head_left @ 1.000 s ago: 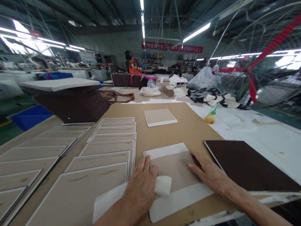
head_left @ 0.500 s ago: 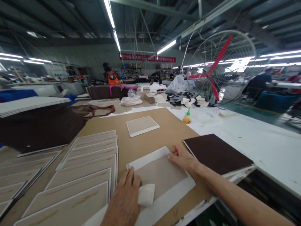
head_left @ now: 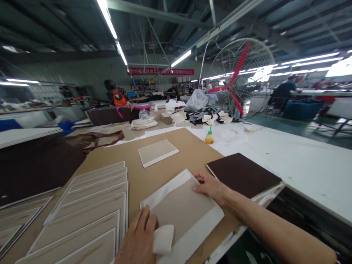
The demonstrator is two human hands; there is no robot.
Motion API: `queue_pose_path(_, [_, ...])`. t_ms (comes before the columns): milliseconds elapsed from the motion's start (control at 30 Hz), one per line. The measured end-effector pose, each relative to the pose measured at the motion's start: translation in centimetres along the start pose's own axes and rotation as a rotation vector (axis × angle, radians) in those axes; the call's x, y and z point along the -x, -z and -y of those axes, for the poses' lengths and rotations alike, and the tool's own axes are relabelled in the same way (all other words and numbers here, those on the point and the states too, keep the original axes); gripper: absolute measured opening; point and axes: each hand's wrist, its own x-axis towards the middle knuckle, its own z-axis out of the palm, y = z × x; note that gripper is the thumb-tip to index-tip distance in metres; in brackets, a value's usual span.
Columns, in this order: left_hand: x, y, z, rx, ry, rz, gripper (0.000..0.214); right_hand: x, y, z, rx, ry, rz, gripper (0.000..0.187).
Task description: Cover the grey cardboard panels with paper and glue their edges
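Note:
A beige panel with white borders lies at a slant on the brown board in front of me. My left hand grips its left edge, fingers together along the rim. A white piece of cloth or paper sticks out at the thumb side of that hand and hides the thumb; whether it is wrapped on or held I cannot tell. At the upper right edge, my right hand pinches the panel, thumb on top and fingers curled at the rim. Behind it lies a smaller beige panel, flat and untouched.
Overlapping beige panels lie at left, beside a dark brown stack. A dark brown panel rests at right. Farther back stand a yellow bottle with green nozzle, a fabric pile and a large fan. A person works beyond.
The whole view has shifted, so things sit farther left. Both hands keep their hold on the panel, which has barely moved on the board.

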Motion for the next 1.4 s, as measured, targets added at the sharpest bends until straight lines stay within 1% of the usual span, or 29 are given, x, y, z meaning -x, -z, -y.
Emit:
queue_pose_path(100, [-0.1,-0.6,0.9,0.002,-0.050,0.003,0.064,1.0,0.0,-0.1,-0.082,0.036,-0.006,0.057])
queue_pose_path(167, [0.2,-0.4,1.1,0.089,-0.080,-0.026,0.065,1.8,0.6,0.1,-0.125,0.046,-0.001,0.059])
queue_pose_path(267, [0.7,0.7,0.6,0.287,-0.099,-0.110,0.061,3.0,1.9,0.6,-0.177,0.055,0.011,0.061])
queue_pose_path(367, [0.9,2.2,0.2,0.476,-0.050,-0.220,0.049,4.1,2.7,0.6,-0.222,0.043,0.045,0.058])
queue_pose_path(467, [0.7,3.6,0.4,0.632,0.015,-0.328,0.047,5.0,3.0,0.2,-0.314,0.009,0.066,0.056])
queue_pose_path(533, [0.6,4.1,0.8,0.734,0.098,-0.402,0.042,5.6,3.2,0.0,-0.365,-0.021,0.045,0.061])
queue_pose_path(600, [0.5,4.5,1.1,0.858,0.257,-0.460,0.032,6.2,3.3,0.1,-0.381,-0.051,0.006,0.071])
queue_pose_path(633, [0.5,4.6,1.2,0.939,0.351,-0.473,0.030,6.5,3.3,0.2,-0.383,-0.065,-0.014,0.078])
queue_pose_path(700, [0.4,5.0,1.1,1.122,0.511,-0.472,0.039,6.8,3.4,0.4,-0.382,-0.082,-0.051,0.090])
queue_pose_path(733, [0.4,5.3,0.9,1.212,0.561,-0.468,0.044,6.9,3.4,0.5,-0.381,-0.085,-0.070,0.093])
queue_pose_path(800, [0.3,6.0,0.3,1.384,0.599,-0.459,0.051,7.0,3.4,0.4,-0.380,-0.085,-0.108,0.094])
queue_pose_path(900, [0.4,7.3,-0.8,1.627,0.584,-0.459,0.052,6.8,3.3,-0.2,-0.348,-0.052,-0.163,0.084])
queue_pose_path(1000, [0.5,8.1,-1.6,1.808,0.546,-0.434,0.047,6.7,3.2,-0.8,-0.275,0.021,-0.229,0.072])
queue_pose_path(1100, [0.6,8.4,-1.9,1.942,0.502,-0.388,0.051,6.6,3.1,-1.1,-0.207,0.087,-0.261,0.075])
queue_pose_path(1200, [0.9,8.4,-2.1,2.006,0.452,-0.403,0.053,6.3,3.2,-1.2,-0.161,0.128,-0.260,0.079])
queue_pose_path(1333, [1.2,8.2,-2.1,2.037,0.409,-0.455,0.046,6.1,3.5,-1.6,-0.149,0.149,-0.258,0.076])
queue_pose_path(1400, [1.3,8.3,-2.1,2.049,0.380,-0.471,0.044,6.1,3.5,-1.8,-0.150,0.153,-0.277,0.075])
